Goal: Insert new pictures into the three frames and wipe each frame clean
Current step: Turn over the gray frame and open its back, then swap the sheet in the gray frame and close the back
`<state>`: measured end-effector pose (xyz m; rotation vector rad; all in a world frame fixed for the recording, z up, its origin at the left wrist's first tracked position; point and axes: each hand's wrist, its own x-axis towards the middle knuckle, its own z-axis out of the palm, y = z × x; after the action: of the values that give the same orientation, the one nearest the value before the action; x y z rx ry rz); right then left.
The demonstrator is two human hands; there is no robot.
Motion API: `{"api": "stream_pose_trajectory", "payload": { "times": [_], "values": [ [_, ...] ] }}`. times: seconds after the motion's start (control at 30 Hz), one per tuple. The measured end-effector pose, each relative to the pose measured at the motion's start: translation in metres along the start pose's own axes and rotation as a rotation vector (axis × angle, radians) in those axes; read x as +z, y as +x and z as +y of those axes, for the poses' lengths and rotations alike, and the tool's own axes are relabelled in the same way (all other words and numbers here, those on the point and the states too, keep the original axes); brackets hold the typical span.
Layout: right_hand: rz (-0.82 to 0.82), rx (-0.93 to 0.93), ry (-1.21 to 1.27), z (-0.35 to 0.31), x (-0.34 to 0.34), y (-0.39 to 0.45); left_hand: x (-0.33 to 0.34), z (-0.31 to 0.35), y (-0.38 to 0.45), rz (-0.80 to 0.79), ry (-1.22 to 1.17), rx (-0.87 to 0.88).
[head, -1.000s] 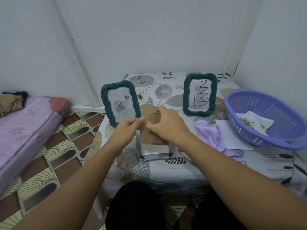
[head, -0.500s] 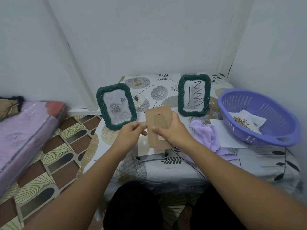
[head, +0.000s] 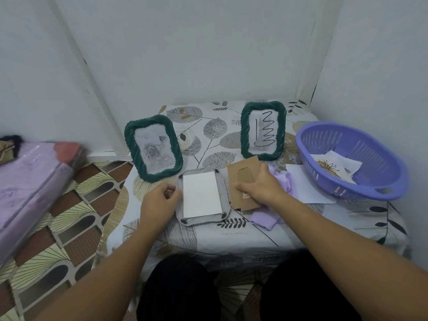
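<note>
The third frame (head: pixel 201 198) lies face down near the front edge of the tabletop (head: pixel 231 237), its back open and a white sheet showing inside. The left hand (head: pixel 159 201) pinches the frame's left rim; the right hand (head: pixel 259 187) grips the brown backing board (head: pixel 243 181), set partly over the purple cloth (head: pixel 275 193). Two green frames (head: pixel 152 148) stand toward the back edge. This looks like the picture-swap step; next probably comes lifting out the sheet and fetching one from the purple basket (head: pixel 370 188).

No writing can be read; a small mark on the cardboard backing (head: pixel 245 181) is blurred.
</note>
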<state>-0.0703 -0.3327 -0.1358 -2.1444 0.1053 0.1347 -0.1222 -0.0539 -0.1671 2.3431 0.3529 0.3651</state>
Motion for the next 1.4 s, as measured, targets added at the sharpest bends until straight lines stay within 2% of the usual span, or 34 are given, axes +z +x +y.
{"api": "stream_pose_trajectory", "payload": {
  "times": [0.27, 0.5, 0.6, 0.67, 0.83, 1.2, 1.4],
  "values": [
    [-0.055, 0.034, -0.181, 0.000, 0.004, 0.000, 0.002, -0.001, -0.002, 0.070, -0.005, -0.025],
    [0.012, 0.004, -0.509, -0.004, 0.012, -0.008, 0.003, -0.002, -0.001, 0.062, -0.002, -0.046],
    [0.133, -0.115, -0.628, -0.007, 0.019, -0.012, 0.003, -0.002, -0.001, 0.054, -0.003, -0.049],
    [0.147, -0.206, -0.573, -0.012, 0.025, -0.013, 0.003, -0.002, -0.002, 0.055, -0.003, -0.054],
    [-0.009, -0.250, -0.322, -0.028, 0.042, -0.013, 0.003, 0.000, -0.001, 0.057, -0.003, -0.064],
    [-0.024, -0.140, -0.417, -0.041, 0.060, -0.012, 0.002, 0.000, -0.001, 0.055, 0.028, -0.063],
    [-0.080, -0.050, -0.371, -0.044, 0.062, -0.013, 0.003, 0.001, -0.001, 0.057, 0.031, -0.056]
  ]
}}
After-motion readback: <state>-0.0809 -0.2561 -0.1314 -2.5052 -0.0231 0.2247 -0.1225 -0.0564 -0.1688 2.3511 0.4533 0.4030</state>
